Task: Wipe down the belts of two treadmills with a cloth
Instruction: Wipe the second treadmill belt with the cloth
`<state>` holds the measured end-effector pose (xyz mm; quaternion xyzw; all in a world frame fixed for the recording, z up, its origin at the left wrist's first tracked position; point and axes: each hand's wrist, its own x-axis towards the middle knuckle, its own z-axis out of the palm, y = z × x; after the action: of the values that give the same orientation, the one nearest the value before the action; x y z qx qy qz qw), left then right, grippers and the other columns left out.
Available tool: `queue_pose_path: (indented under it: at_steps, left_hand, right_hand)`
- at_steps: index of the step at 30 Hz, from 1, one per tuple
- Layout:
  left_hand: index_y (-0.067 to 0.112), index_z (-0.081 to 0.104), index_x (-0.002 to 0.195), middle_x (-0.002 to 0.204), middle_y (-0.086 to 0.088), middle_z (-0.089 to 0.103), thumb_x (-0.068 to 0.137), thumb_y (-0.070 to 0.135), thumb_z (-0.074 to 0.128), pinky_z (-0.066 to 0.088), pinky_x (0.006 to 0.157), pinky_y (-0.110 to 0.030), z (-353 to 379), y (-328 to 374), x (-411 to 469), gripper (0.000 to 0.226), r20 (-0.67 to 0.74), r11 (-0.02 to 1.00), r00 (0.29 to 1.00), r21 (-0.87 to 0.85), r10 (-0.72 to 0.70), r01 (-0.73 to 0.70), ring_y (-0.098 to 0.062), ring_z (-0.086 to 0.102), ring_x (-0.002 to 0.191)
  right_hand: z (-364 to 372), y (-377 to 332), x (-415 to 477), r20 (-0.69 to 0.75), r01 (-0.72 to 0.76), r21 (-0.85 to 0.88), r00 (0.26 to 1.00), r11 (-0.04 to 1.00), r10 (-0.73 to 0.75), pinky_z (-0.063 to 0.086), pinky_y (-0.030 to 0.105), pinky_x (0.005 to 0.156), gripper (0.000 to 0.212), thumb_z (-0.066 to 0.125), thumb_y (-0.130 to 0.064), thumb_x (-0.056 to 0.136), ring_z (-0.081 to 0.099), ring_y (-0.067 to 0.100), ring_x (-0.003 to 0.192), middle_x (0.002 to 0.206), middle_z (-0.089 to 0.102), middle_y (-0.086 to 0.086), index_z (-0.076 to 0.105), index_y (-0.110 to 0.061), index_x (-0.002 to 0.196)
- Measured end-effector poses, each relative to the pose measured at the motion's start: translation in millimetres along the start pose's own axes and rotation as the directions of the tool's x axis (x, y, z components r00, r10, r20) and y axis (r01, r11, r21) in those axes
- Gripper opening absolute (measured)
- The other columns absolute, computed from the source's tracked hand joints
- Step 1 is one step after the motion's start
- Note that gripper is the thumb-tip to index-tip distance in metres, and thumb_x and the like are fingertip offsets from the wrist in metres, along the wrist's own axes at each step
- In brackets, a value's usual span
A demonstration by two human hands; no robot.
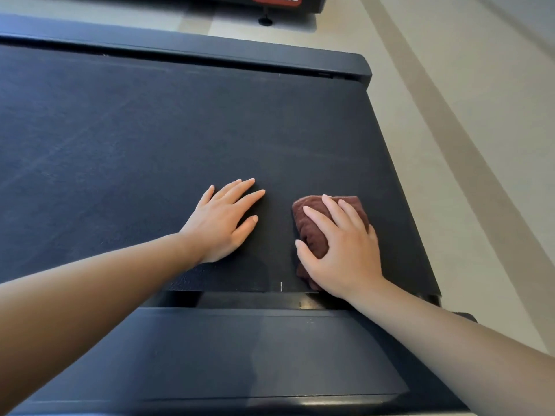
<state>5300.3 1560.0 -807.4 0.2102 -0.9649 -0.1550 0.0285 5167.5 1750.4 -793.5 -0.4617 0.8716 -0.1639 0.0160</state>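
A dark treadmill belt (150,139) fills most of the view. A folded brown cloth (312,232) lies on the belt near its close right corner. My right hand (342,250) presses flat on the cloth with its fingers spread over the top. My left hand (223,220) rests palm-down on the bare belt just left of the cloth, fingers straight, holding nothing. Faint streaks run across the belt on the left.
The treadmill's black side rail (210,51) runs along the far edge, and a dark rail or cover (240,355) lies below my arms. A second machine with a red Star Trac label (276,0) stands at the top. Pale floor (450,115) stretches to the right.
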Motion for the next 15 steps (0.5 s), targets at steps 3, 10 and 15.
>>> queue_pose_path:
  at_steps: [3,10,15]
  left_hand:
    - [0.035,0.019,0.146,0.157,0.009,0.009,0.095,0.044,0.027,-0.001,0.115,-0.046,5,4,2,0.053,0.010,0.999,1.000,0.039,-0.018,0.018,-0.012,0.003,0.144]
    - [0.035,0.018,0.147,0.157,0.010,0.009,0.096,0.042,0.029,-0.001,0.115,-0.048,3,9,2,0.053,0.024,0.999,0.999,0.033,-0.023,0.022,-0.012,0.002,0.144]
    - [0.035,0.016,0.148,0.157,0.010,0.005,0.096,0.043,0.026,-0.004,0.115,-0.044,8,13,-5,0.053,0.001,0.998,0.999,0.048,-0.041,0.041,-0.011,-0.002,0.144]
  right_hand:
    - [4,3,18,-0.024,-0.013,0.047,1.000,0.999,0.014,0.027,0.053,0.108,0.047,0.046,-0.050,0.085,0.027,0.017,0.139,0.149,0.037,-0.008,0.051,-0.038,0.130]
    - [1,4,22,-0.099,0.016,0.134,0.995,0.991,-0.002,0.030,0.052,0.104,0.035,0.053,-0.042,0.089,0.033,0.014,0.134,0.142,0.046,-0.008,0.060,-0.031,0.121]
    - [-4,12,-2,0.023,0.052,0.007,0.998,0.999,-0.052,0.024,0.054,0.109,0.078,0.039,-0.077,0.074,0.016,0.017,0.143,0.155,0.024,-0.008,0.035,-0.036,0.141]
